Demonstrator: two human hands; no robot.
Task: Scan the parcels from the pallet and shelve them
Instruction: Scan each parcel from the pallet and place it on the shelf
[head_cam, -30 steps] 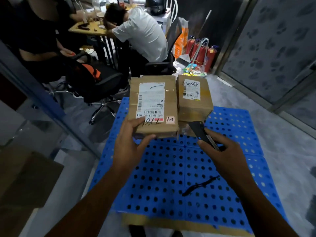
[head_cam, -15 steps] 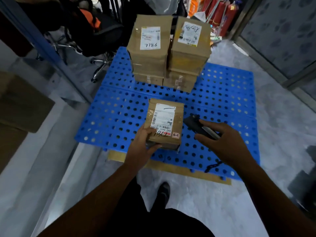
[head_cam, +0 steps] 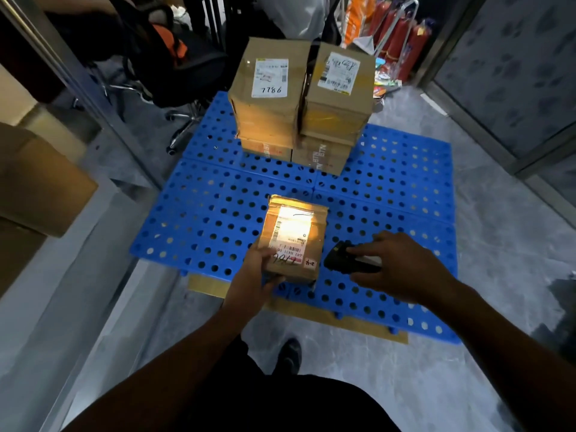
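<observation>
i see my left hand [head_cam: 252, 283] gripping the near left corner of a small parcel [head_cam: 293, 241], held above the blue pallet [head_cam: 389, 194]. my right hand [head_cam: 396, 269] curls round a black scanner [head_cam: 346, 260] just right of the parcel, whose label glows bright. stacked parcels [head_cam: 299, 104] sit at the pallet's far side.
</observation>
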